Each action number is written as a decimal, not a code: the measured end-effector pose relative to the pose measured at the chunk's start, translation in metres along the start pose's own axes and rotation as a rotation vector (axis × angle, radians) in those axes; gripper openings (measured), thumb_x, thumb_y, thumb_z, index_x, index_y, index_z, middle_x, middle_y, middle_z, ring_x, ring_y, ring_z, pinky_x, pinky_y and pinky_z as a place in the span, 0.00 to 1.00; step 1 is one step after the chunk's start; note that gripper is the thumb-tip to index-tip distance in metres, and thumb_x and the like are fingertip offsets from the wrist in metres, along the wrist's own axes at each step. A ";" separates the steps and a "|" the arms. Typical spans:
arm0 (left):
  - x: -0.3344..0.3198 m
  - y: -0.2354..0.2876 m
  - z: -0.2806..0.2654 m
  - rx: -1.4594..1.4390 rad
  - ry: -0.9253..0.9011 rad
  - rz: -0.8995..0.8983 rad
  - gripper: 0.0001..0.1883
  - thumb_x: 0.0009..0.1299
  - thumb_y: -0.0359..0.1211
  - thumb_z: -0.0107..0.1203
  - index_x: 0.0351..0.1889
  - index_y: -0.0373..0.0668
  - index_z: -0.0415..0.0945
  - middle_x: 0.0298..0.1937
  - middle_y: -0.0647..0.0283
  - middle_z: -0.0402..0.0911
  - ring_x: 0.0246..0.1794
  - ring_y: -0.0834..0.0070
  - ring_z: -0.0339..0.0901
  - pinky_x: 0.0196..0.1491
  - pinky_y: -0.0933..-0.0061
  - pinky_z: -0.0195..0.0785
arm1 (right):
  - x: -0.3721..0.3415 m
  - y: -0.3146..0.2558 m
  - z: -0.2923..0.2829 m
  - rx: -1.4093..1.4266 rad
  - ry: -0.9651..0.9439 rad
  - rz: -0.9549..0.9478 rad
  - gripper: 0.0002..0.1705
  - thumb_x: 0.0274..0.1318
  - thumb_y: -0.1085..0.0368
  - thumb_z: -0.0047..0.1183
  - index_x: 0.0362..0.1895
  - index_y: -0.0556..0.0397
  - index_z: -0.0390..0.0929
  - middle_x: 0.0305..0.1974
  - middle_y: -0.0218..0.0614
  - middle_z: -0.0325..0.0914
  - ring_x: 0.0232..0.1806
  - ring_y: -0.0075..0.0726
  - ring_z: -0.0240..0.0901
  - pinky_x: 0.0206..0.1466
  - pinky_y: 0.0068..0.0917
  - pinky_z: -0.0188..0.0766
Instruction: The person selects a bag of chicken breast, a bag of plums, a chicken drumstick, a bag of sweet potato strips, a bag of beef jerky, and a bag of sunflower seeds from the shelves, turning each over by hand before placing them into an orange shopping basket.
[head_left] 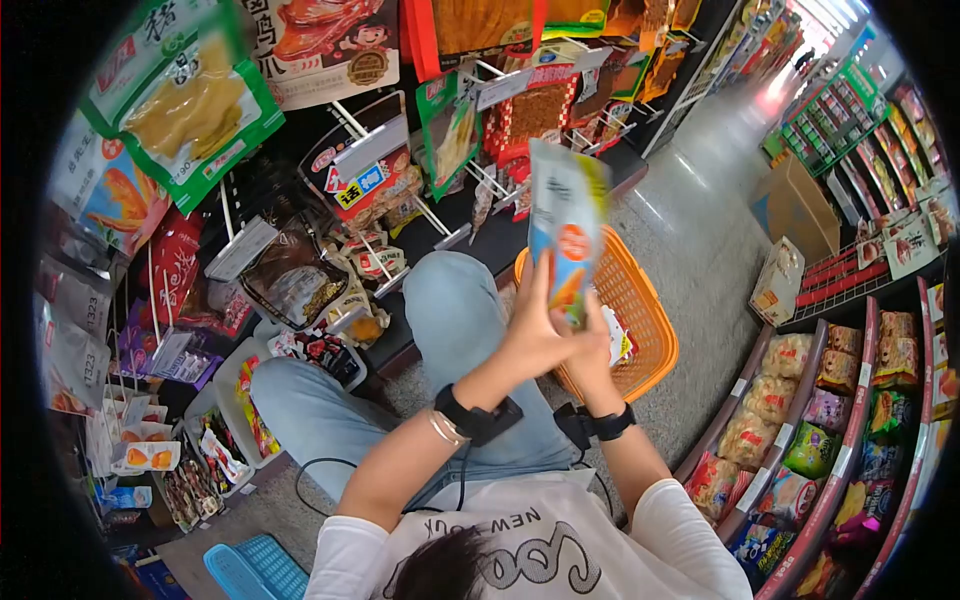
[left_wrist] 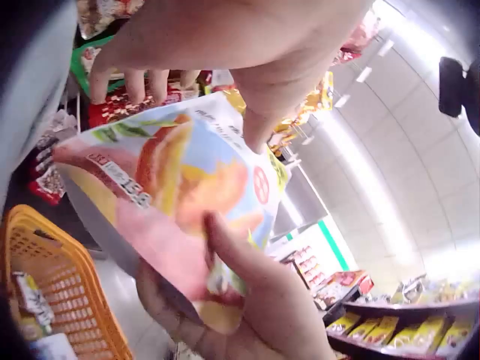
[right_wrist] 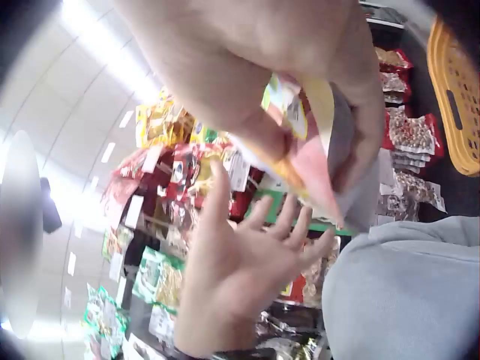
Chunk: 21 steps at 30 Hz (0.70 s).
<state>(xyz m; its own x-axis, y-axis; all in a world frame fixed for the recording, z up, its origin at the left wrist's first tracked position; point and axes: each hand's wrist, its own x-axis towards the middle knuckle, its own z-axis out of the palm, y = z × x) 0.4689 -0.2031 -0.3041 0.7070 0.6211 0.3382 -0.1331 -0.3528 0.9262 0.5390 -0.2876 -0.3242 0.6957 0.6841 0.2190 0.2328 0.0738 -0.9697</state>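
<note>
A blue, white and orange snack pouch (head_left: 572, 235) with fruit-like pictures stands tilted before me, blurred in the head view. My right hand (head_left: 592, 352) pinches its lower edge; in the right wrist view, the thumb and fingers of that right hand (right_wrist: 300, 97) sit on opposite faces of the pouch (right_wrist: 311, 161). Beside it is my left hand (head_left: 538, 330), its fingers spread and palm bared in the right wrist view. From the left wrist, the left hand (left_wrist: 247, 45) arches over the top edge of the pouch (left_wrist: 187, 180), thumb close to its corner.
An orange basket (head_left: 655, 335) with some packets inside stands on the floor just beyond my knees. Hanging snack bags (head_left: 190, 110) fill the rack at left and ahead. Stocked shelves (head_left: 840, 400) line the right side, and a blue basket (head_left: 255, 570) lies at lower left.
</note>
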 end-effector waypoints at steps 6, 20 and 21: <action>0.003 -0.012 -0.015 -0.677 0.238 -0.341 0.20 0.75 0.36 0.43 0.60 0.33 0.62 0.53 0.57 0.75 0.52 0.73 0.73 0.54 0.72 0.67 | -0.007 -0.041 0.004 -0.483 -0.192 -0.316 0.35 0.44 0.67 0.60 0.61 0.53 0.67 0.62 0.49 0.63 0.61 0.51 0.60 0.67 0.41 0.49; -0.011 -0.015 -0.072 -0.850 0.054 -0.510 0.21 0.74 0.42 0.45 0.55 0.34 0.69 0.51 0.61 0.77 0.48 0.78 0.75 0.50 0.76 0.69 | 0.031 -0.030 -0.020 0.467 -0.297 0.402 0.26 0.48 0.70 0.62 0.52 0.62 0.70 0.48 0.40 0.77 0.46 0.30 0.75 0.50 0.27 0.72; -0.015 -0.011 -0.074 -0.835 0.037 -0.495 0.21 0.74 0.42 0.45 0.55 0.34 0.69 0.51 0.62 0.77 0.48 0.79 0.75 0.50 0.76 0.69 | 0.029 -0.036 -0.016 0.476 -0.307 0.379 0.26 0.46 0.70 0.64 0.52 0.63 0.71 0.47 0.41 0.77 0.45 0.30 0.75 0.49 0.27 0.72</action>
<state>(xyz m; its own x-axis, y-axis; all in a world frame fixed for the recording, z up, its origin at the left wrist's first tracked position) 0.4084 -0.1562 -0.3070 0.7951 0.5923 -0.1302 -0.2867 0.5563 0.7800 0.5615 -0.2823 -0.2815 0.4292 0.8955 -0.1179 -0.3621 0.0510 -0.9308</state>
